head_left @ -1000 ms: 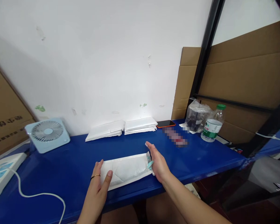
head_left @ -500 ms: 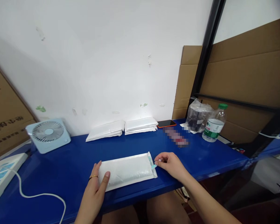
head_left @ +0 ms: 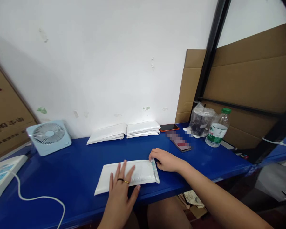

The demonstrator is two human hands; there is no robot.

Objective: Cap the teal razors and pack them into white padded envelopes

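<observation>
A white padded envelope (head_left: 140, 171) lies flat on the blue table (head_left: 85, 168) in front of me. My left hand (head_left: 121, 187) rests over its middle and lower edge, fingers spread, with a gold ring and a dark ring showing. At the envelope's right end, my right hand (head_left: 163, 160) has its fingers bent over the upper corner of the flap (head_left: 155, 171). The fingers grip that corner; the thumb is partly hidden beneath them. Some teal colour shows along the flap beside the fingertips.
Two piles of white envelopes (head_left: 143, 128) sit by the wall. Phones (head_left: 169, 128), a bagged dark object (head_left: 201, 122) and a water bottle (head_left: 216, 132) stand at the back right. A blue fan (head_left: 50, 136), power strip (head_left: 4, 178) and white cable (head_left: 41, 197) occupy the left.
My left hand has slid from the envelope's left end to its middle and spread out. My right hand has moved left onto the flap corner; the teal strip it pinched is out of sight.
</observation>
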